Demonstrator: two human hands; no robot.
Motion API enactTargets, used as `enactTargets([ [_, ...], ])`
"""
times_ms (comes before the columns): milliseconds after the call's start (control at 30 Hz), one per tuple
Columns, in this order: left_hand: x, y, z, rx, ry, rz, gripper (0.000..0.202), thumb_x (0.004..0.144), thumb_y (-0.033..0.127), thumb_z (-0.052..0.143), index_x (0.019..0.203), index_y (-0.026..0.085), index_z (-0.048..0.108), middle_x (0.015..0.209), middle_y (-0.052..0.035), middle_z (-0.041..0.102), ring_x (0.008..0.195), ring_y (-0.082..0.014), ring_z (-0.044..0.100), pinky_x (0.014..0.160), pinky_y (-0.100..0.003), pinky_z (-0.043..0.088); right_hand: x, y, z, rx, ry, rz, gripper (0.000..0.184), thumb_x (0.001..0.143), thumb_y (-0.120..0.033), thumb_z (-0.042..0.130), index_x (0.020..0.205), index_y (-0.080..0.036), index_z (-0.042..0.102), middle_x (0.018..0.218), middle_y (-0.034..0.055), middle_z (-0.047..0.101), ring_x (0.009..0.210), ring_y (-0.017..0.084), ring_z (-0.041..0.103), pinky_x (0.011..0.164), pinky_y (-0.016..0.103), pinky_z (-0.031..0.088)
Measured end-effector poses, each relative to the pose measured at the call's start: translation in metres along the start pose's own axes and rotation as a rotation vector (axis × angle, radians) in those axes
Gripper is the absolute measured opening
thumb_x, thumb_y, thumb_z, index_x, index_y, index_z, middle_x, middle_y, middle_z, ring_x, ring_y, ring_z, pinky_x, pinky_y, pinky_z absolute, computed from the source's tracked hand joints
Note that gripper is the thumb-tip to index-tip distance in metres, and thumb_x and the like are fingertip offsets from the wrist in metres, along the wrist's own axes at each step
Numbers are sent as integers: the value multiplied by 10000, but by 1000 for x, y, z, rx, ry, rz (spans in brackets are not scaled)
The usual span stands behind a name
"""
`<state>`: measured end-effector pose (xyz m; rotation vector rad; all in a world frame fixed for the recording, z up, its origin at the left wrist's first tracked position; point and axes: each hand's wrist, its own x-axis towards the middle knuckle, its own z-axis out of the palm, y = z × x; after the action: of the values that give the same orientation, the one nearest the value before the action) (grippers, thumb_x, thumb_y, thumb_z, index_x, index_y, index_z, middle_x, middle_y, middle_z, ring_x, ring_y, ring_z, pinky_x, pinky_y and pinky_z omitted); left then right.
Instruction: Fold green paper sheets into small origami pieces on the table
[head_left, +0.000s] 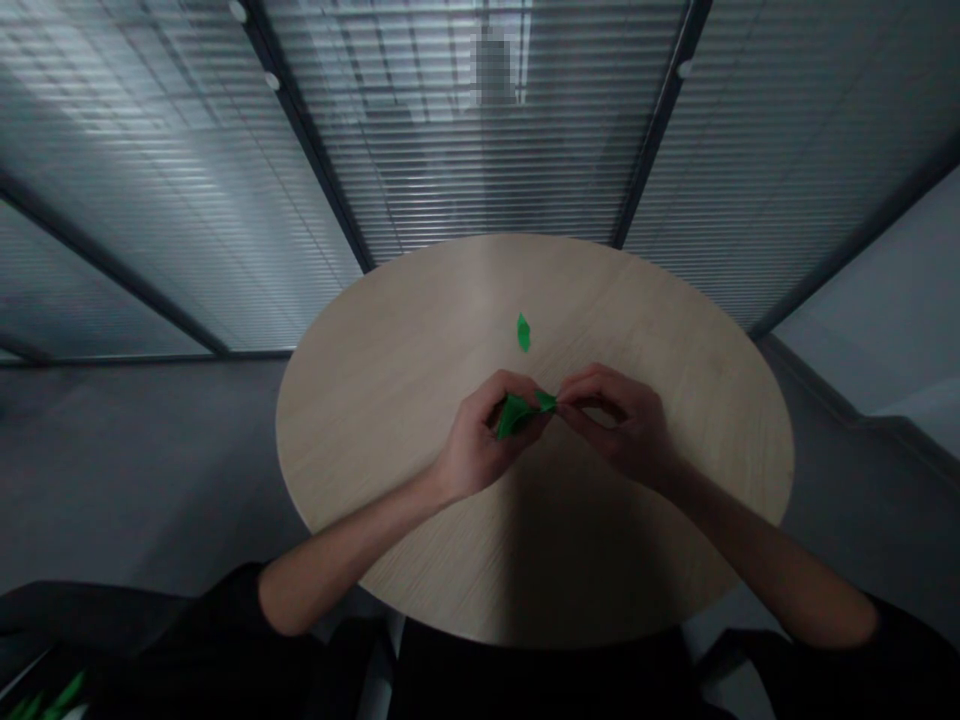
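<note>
Steady the green piece [514, 414], pinched in the grip of the left hand [474, 450] over the middle of the desk [360, 400]; gently handle its tip, pinched by the right hand [634, 425] (mind the green scrap [523, 333], loose toward the far edge).

A: Is that round, pale wooden worktop [420, 310] glossy or matt?
B: Matt and smooth-looking, with fine grain.
A: And the folded green paper-like piece [513, 416]?
B: Thin and creased, with little shine; the small pointed green paper-like scrap [523, 332] looks matt too.
A: The loose black cloth sleeve [232, 615]?
B: Dull. The grey, slat-backed glass panel [420, 90] shines.
</note>
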<state>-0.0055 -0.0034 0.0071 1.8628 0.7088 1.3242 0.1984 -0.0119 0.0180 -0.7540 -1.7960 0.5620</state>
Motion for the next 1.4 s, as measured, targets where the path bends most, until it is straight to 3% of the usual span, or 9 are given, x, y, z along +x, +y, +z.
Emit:
enactTargets([
  [167, 0, 3, 1, -9, 31, -41, 97, 896, 193, 741, 924, 203, 648, 952, -51, 701, 854, -171, 655, 762, -324, 547, 1, -2, -2, -17, -26, -20, 61, 912, -165, 714, 909, -224, 730, 899, 37, 714, 785, 141, 694, 696, 258, 613],
  [533, -2, 5, 6, -66, 80, -94, 111, 910, 228, 718, 905, 200, 611, 912, -41, 695, 802, -159, 662, 726, -316, 562, -1, 2, 3, 114, -39, 119, 38, 908, -230, 739, 886, -206, 721, 873, 29, 720, 788, 136, 722, 722, 246, 641],
  [700, -2, 1, 4, -30, 111, -108, 123, 910, 246, 724, 905, 205, 608, 890, -43, 690, 780, -166, 654, 697, -325, 556, -3, 4, 2, 185, -44, 238, 147, 872, -286, 800, 949, -202, 708, 852, 24, 758, 768, 149, 764, 728, 257, 654],
  [933, -3, -2, 4, 0, 130, -92, 105, 921, 248, 711, 911, 210, 614, 864, -29, 682, 765, -158, 629, 682, -315, 544, -3, 5, -1, 267, -84, 394, 240, 884, -398, 790, 920, -170, 724, 757, 38, 760, 658, 150, 740, 603, 245, 613],
  [1400, -2, -1, 5, 7, 147, -80, 98, 923, 227, 694, 898, 215, 601, 868, -30, 676, 774, -159, 623, 686, -324, 542, -3, 7, 1, 271, -71, 404, 243, 889, -405, 783, 864, -168, 737, 709, 31, 746, 615, 146, 725, 570, 248, 600],
])
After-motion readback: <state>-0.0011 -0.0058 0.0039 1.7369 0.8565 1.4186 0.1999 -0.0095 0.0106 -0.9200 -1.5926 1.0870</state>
